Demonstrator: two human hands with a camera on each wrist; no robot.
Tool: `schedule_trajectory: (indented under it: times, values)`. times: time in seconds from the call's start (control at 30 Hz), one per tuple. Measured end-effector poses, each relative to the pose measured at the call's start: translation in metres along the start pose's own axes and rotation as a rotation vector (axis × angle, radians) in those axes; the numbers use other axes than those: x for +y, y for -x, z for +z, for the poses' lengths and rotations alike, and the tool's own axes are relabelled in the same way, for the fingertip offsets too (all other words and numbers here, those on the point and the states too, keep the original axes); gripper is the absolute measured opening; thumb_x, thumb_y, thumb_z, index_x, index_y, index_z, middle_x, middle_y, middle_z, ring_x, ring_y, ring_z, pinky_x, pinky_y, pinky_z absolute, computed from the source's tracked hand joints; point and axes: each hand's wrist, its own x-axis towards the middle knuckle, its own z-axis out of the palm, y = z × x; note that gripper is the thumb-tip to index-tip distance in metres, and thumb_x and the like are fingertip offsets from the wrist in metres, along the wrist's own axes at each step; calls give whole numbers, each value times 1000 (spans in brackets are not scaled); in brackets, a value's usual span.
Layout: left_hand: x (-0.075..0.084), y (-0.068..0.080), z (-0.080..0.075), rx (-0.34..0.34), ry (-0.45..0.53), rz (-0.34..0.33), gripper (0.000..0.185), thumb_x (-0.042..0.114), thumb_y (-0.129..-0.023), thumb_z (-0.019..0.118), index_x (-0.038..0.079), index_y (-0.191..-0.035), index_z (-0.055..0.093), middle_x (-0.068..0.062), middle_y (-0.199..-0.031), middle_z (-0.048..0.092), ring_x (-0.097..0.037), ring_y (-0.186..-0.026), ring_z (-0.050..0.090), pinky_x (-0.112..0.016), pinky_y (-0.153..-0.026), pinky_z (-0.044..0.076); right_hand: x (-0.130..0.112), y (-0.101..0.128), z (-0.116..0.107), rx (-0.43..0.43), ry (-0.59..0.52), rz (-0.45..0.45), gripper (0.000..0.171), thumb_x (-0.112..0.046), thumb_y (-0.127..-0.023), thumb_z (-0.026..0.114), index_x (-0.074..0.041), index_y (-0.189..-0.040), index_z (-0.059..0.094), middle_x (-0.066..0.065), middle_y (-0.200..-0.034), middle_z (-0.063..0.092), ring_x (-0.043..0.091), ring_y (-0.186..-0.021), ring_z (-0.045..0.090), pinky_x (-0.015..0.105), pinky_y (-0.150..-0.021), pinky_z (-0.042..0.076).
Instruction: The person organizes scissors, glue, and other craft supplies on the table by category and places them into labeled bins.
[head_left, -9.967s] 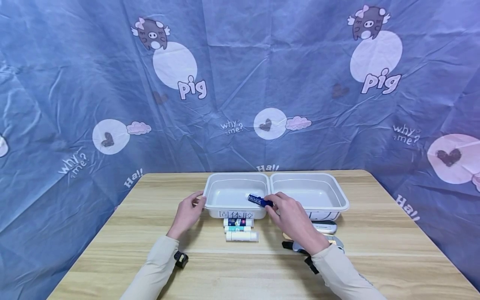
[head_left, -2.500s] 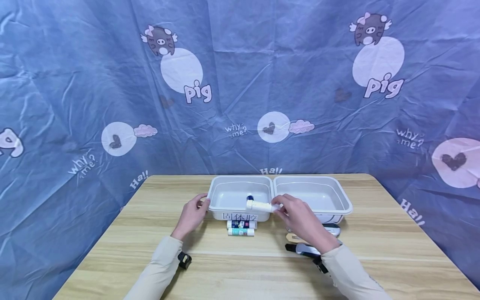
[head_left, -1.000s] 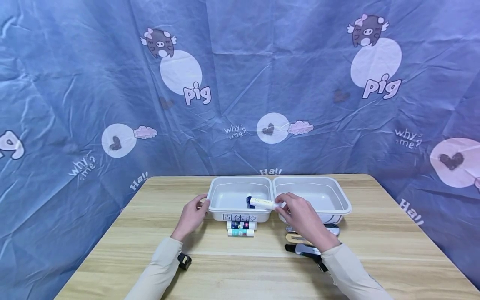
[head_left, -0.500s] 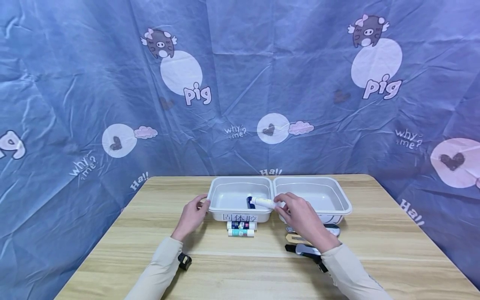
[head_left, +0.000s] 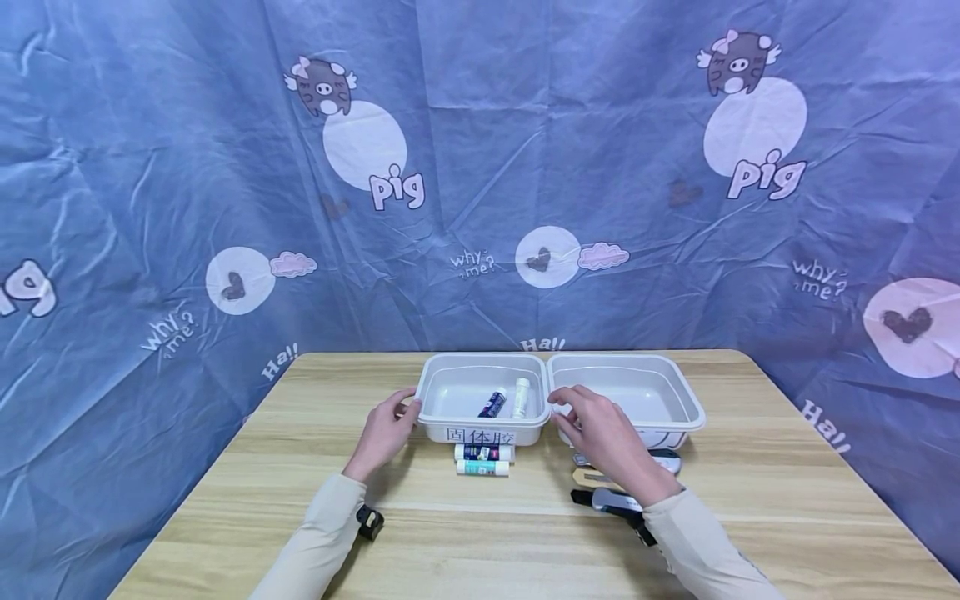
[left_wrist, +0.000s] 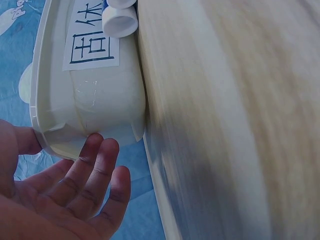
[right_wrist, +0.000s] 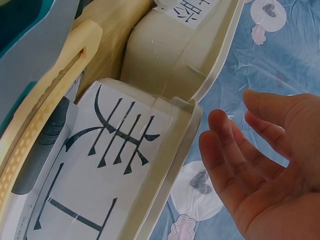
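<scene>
Left hand [head_left: 386,433] touches side of left tray [head_left: 457,393], fingers loosely spread. Right hand [head_left: 596,425] slack, thumb parted from fingers, near right tray [head_left: 648,398]. White glue stick [head_left: 521,398] inside left tray, beside blue stick [head_left: 492,404]. Two sticks [head_left: 483,452] front it; right forearm [head_left: 651,490] part-hides knives [head_left: 592,477].

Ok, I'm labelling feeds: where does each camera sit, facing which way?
Head: on the head, facing forward and down at left bin and right bin; left hand, right hand, sleeves show.
Left wrist: worn there, facing the left bin's front; left hand shows.
Right wrist: worn there, facing both bins' fronts; right hand shows.
Wrist views share the left bin.
</scene>
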Motion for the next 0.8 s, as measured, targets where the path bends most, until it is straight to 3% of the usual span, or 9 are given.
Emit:
schedule_trajectory:
  times: [0.5,0.8]
  values:
    - [-1,0,0,2,-10,2,40,23,-104,59,2,-139,60,-12,-93,76,-28,-78,73,-33,-71,55,-8,2,5,-40,21,19,21,-15,-91,79,-14,-110,71,0,-99,72,14,-80,72,39,-69,58]
    - [-4,-1,0,-2,-8,1,41,24,-104,59,3,-140,60,-11,-91,75,-27,-77,73,-32,-71,55,-20,6,22,-86,35,-45,22,-19,-89,80,-12,-109,73,-4,-94,72,9,-77,68,27,-67,56]
